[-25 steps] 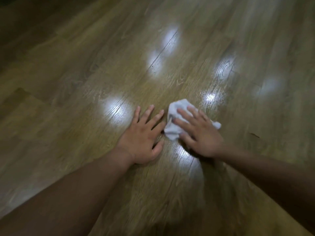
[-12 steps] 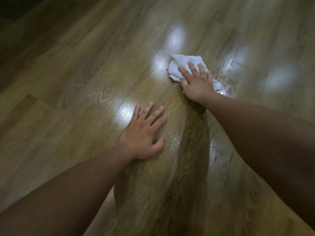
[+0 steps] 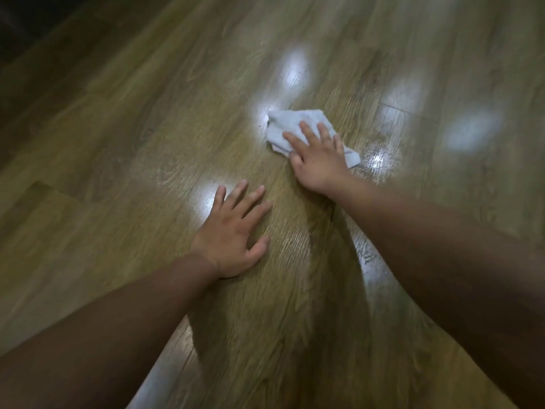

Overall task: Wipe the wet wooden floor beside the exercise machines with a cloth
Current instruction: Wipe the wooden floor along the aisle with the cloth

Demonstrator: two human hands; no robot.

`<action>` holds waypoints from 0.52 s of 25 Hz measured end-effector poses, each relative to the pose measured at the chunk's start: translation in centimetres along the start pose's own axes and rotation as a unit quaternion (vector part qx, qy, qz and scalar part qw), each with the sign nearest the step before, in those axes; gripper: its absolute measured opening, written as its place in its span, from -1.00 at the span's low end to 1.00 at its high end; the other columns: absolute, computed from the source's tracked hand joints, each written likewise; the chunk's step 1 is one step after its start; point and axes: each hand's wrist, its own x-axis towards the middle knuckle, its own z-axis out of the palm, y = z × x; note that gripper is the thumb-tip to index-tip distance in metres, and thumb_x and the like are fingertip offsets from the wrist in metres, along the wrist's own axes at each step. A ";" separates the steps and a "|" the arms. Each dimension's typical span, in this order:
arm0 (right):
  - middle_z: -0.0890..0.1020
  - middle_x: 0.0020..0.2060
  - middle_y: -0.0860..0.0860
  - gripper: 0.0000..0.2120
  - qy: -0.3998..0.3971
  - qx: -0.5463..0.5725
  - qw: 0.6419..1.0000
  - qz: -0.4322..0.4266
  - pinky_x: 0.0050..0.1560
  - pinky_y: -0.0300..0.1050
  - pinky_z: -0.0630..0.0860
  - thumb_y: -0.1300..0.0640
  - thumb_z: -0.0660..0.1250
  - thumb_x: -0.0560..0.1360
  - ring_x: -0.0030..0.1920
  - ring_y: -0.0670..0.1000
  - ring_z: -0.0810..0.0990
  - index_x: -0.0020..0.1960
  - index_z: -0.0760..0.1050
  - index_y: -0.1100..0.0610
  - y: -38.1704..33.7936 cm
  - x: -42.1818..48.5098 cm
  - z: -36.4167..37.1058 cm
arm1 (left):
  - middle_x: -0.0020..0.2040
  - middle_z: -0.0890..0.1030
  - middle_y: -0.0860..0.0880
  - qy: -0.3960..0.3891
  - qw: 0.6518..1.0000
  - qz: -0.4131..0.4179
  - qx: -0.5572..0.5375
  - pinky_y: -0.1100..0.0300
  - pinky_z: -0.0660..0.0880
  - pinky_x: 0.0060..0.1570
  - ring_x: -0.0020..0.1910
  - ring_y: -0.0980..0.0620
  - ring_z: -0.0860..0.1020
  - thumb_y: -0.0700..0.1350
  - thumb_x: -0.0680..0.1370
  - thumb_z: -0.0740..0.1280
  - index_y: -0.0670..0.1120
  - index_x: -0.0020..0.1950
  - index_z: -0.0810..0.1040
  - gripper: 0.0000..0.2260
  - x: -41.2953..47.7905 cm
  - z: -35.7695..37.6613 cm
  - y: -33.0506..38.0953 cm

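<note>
The right hand [image 3: 320, 160] is pressing the cloth [image 3: 290, 125] flat-fingered mid-wipe; the left hand [image 3: 233, 234] is bracing, spread, on the floor [image 3: 118, 143]. Next: sweeping toward what is probably a wet patch [image 3: 380, 162].

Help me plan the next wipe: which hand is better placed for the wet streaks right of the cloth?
Right. The right hand presses flat on the cloth, with the wet streaks beside it; the left hand rests flat on bare floor, away from the cloth.

Single head cam, wide-angle, pitched forward and down at the floor [image 3: 118, 172]. Close range: forearms [image 3: 118, 335] enter from the bottom corners, left hand [image 3: 233, 231] near frame centre, floor filling the rest.
</note>
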 end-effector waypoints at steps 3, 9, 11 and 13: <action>0.13 0.61 -0.03 -0.52 0.028 -0.002 0.999 -0.032 0.56 0.21 -0.11 -0.10 -0.01 0.62 0.61 0.15 -0.01 0.54 0.22 -0.20 -1.3 -5.8 2.0 | 0.38 0.43 -0.13 0.062 0.993 -0.006 -0.098 -0.24 0.13 0.47 0.43 -0.14 0.33 0.02 0.48 0.19 -0.12 0.30 0.48 -0.57 -0.2 0.0 0.0; 0.24 0.58 -0.03 -0.47 -0.045 -0.019 0.958 -0.283 0.51 0.27 0.01 -0.11 0.22 0.51 0.59 0.20 0.12 0.48 0.33 -0.21 -6.0 -23.3 6.6 | 0.30 0.50 -0.09 0.154 0.930 -0.307 -0.129 -0.15 0.23 0.41 0.30 -0.12 0.41 -0.06 0.53 0.21 -0.08 0.29 0.49 -0.65 -4.2 -3.7 -5.9; 0.25 0.58 -0.05 -0.48 -0.071 -0.032 0.930 -0.360 0.51 0.20 0.02 -0.15 0.20 0.52 0.59 0.17 0.15 0.48 0.31 -0.23 -5.3 -22.9 5.4 | 0.47 0.38 -0.04 0.076 0.938 -0.337 -0.022 -0.28 -0.01 0.48 0.47 -0.08 0.27 0.10 0.53 0.12 -0.01 0.42 0.40 -0.52 -7.3 -3.7 -8.6; 0.27 0.57 -0.01 -0.47 -0.038 -0.049 0.929 -0.366 0.52 0.15 0.07 -0.17 0.14 0.55 0.57 0.17 0.18 0.52 0.29 -0.18 -3.7 -17.5 4.3 | 0.53 0.31 -0.01 0.049 0.940 -0.338 0.002 -0.32 -0.06 0.46 0.54 -0.05 0.17 0.15 0.53 0.07 0.03 0.46 0.35 -0.48 -8.0 -2.9 -9.5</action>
